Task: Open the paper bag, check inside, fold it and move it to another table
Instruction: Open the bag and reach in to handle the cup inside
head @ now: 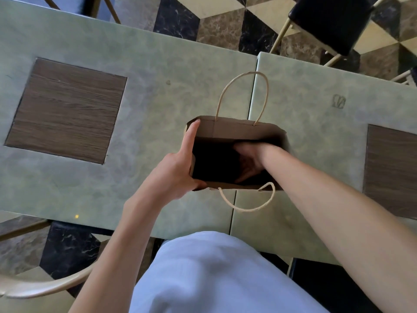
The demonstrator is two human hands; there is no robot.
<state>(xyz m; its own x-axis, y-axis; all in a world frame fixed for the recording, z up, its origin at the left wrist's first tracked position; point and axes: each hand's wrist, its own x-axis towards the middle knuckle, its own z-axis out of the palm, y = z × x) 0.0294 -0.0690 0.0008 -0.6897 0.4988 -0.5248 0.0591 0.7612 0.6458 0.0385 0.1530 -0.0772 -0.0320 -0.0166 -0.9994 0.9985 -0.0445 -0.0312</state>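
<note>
A brown paper bag (234,129) with twisted paper handles stands upright and open on the seam between two green tables. My left hand (178,168) grips the bag's left wall, with the forefinger stretched along the rim and the thumb at the near corner. My right hand (250,161) reaches down inside the bag, fingers spread in its dark interior. The far handle stands up; the near handle hangs toward me. The bag's bottom is too dark to see into.
The left green table (144,91) has a brown wooden inlay (67,109). The right green table (316,114) butts against it. A dark chair (331,21) stands beyond the tables. A curved chair back (45,288) is at the near left.
</note>
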